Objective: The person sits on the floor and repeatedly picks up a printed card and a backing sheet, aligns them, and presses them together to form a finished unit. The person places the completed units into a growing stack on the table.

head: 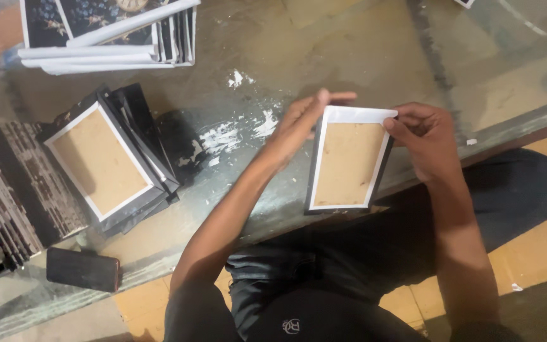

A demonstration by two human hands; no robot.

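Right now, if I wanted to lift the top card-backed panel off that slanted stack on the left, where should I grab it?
Take the top panel by its long white-bordered edges, coming from above. It lies flat, brown backing up, on a slipping stack of panels, so its edges overhang slightly and give fingers room.

phone (83, 269) dark screen, btm-left on table | no pkgs, labels or signs visible
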